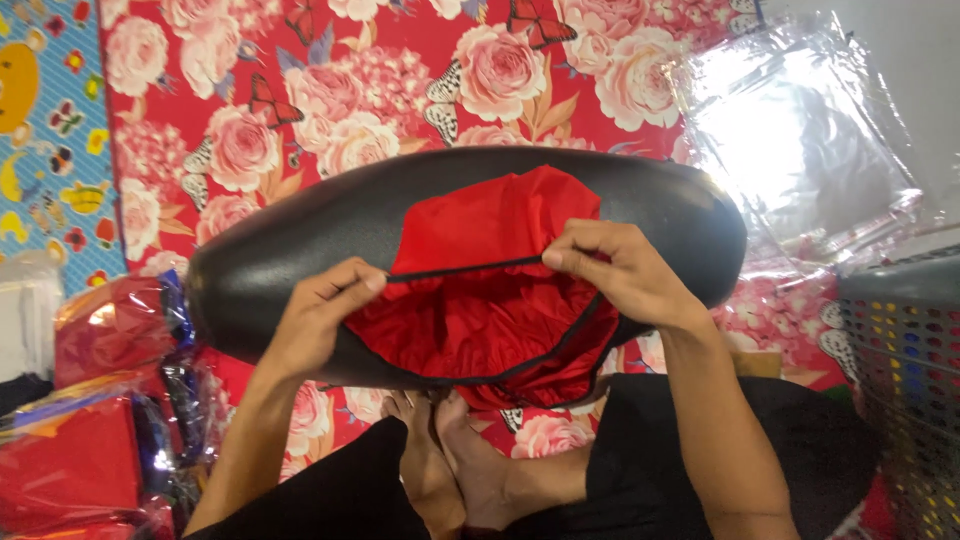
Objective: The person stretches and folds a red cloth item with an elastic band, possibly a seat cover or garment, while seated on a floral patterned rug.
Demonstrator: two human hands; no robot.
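A black seat [300, 240] lies across the lap, under both hands. Its red cover [480, 300] sits between them. The left hand [315, 320] and right hand [610, 265] each pinch the cover's black hem [465, 269], stretched taut between them.

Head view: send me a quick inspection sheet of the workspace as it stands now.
Surface: floral red floor covering, roses and butterflies.
Job's things: black padded seat-shaped piece lying across; red fabric cover with black edging stretched over its middle.
Clutter: packed red items in clear wrap at left; loose clear plastic bags at upper right.
Grippers: left hand and right hand each pinch the black edging, pulling it taut between them.
Cables: nothing seen.
Surroundings: grey perforated basket at right; colourful patterned mat at left; person's bare feet below.
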